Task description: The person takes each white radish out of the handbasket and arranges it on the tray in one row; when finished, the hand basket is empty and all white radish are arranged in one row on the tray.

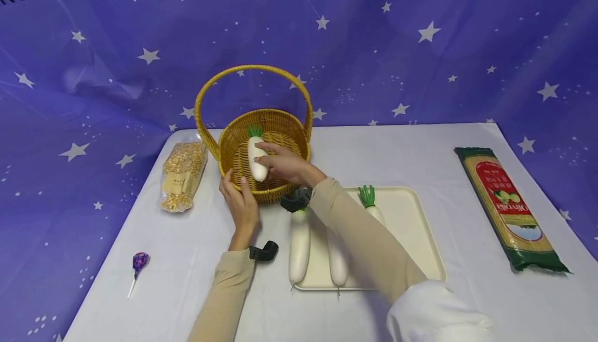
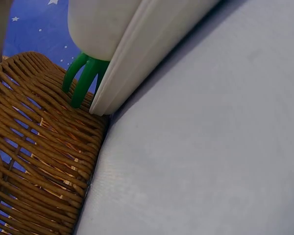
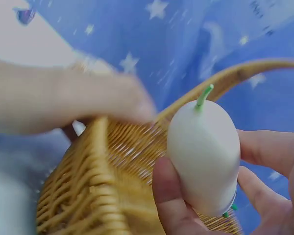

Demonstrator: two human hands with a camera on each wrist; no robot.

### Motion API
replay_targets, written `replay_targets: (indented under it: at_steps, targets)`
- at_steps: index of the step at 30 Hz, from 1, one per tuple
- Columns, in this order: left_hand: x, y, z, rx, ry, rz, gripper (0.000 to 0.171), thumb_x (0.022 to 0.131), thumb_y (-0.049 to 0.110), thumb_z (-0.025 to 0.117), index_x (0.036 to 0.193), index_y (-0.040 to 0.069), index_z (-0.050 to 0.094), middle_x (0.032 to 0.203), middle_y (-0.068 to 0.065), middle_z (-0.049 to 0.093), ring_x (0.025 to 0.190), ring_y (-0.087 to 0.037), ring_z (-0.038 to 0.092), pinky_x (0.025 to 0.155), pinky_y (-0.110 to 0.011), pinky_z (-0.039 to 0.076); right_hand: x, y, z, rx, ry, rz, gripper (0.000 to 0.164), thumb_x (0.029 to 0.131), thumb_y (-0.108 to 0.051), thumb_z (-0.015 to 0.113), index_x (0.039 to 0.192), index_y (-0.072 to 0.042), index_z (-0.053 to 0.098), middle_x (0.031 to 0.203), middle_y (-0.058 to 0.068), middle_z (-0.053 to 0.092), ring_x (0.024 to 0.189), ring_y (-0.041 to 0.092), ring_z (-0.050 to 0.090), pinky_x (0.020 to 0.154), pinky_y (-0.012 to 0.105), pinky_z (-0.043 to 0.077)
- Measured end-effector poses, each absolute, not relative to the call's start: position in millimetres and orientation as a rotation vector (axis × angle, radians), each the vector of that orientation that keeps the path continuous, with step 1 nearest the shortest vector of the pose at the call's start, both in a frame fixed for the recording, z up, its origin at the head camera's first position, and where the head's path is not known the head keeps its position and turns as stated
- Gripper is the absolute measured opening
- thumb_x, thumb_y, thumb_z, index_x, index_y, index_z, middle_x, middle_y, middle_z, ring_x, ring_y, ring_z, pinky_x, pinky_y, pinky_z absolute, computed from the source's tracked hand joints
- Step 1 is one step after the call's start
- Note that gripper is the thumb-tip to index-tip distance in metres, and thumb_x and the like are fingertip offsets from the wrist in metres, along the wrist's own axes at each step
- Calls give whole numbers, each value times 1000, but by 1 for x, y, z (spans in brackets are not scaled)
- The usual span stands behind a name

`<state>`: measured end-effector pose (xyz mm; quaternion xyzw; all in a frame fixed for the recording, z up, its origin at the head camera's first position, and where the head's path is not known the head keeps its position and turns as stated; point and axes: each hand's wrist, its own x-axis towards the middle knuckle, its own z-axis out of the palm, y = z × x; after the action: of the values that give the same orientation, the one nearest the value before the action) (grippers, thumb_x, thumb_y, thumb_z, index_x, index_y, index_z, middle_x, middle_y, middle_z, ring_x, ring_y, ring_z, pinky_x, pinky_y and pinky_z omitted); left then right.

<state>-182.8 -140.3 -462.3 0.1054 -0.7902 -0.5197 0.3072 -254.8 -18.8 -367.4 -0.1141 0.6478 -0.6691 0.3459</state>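
Note:
A white radish (image 1: 257, 159) with green leaf stubs is gripped by my right hand (image 1: 285, 166) above the basket's inside. In the right wrist view, the thumb and fingers lie on opposite sides of the radish (image 3: 203, 156). The basket (image 1: 261, 195) is woven yellow-brown wicker with a tall arched handle. At its near left rim, my left hand (image 1: 240, 204) holds the edge, thumb over the rim and fingers along the outside. More white radishes (image 1: 299, 248) lie on a cream tray (image 1: 420, 228), partly hidden by my right forearm.
Left of the basket lies a bag of corn kernels (image 1: 183, 173). A purple-wrapped lollipop (image 1: 139, 264) is at the table's left side. On the right is a long pack of noodles (image 1: 509, 204). A starry blue cloth (image 1: 355, 46) hangs behind the table.

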Motion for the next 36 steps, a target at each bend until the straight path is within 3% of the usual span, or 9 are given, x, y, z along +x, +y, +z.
replay_targets:
  at_steps: [7, 12, 16, 20, 24, 31, 36]
  targets:
    - [-183, -139, -463, 270, -2073, -1387, 47, 97, 32, 33, 134, 3, 30, 138, -21, 23, 131, -35, 26, 105, -50, 20, -229, 33, -323, -459, 1830, -1638, 51, 90, -23, 55, 136, -32, 35, 133, 9, 39, 107, 21, 54, 93, 40, 43]
    - [-182, -138, -465, 253, -2082, -1392, 47, 97, 31, 31, 134, 3, 28, 138, -21, 23, 129, -36, 28, 103, -52, 22, -198, 90, -298, -535, 2084, -1486, 53, 87, -34, 60, 134, -38, 37, 119, 14, 46, 103, 24, 56, 86, 37, 47]
    - [-183, -141, -464, 251, -2086, -1391, 48, 97, 33, 31, 135, 3, 28, 139, -21, 21, 130, -38, 26, 103, -53, 22, -173, 141, -293, -596, 2266, -1378, 53, 88, -32, 58, 136, -35, 35, 119, 11, 47, 102, 24, 55, 84, 37, 46]
    - [-183, -143, -464, 247, -2096, -1393, 49, 97, 35, 31, 135, 4, 27, 141, -21, 19, 133, -38, 21, 106, -53, 18, -150, 188, -304, -605, 2388, -1318, 53, 90, -26, 56, 138, -26, 34, 113, 13, 48, 95, 19, 58, 76, 34, 47]
    - [-184, -142, -464, 250, -2084, -1387, 48, 97, 34, 32, 134, 5, 29, 140, -20, 21, 131, -37, 25, 104, -53, 20, -130, 227, -324, -580, 2496, -1241, 53, 90, -21, 55, 138, -21, 33, 107, 15, 50, 89, 14, 58, 68, 28, 48]
    - [-185, -141, -466, 242, -2052, -1395, 46, 97, 31, 34, 133, 3, 31, 135, -20, 27, 127, -35, 30, 103, -50, 23, -97, 274, -369, -320, 2588, -1041, 58, 89, -32, 56, 140, -18, 32, 116, 21, 48, 96, 29, 53, 66, 33, 45]
    - [-185, -142, -466, 227, -2064, -1377, 46, 97, 31, 33, 134, 3, 30, 137, -20, 25, 128, -35, 29, 103, -51, 23, -79, 284, -391, -260, 2589, -1010, 57, 89, -30, 55, 139, -14, 33, 98, 16, 50, 79, 15, 50, 58, 26, 40]
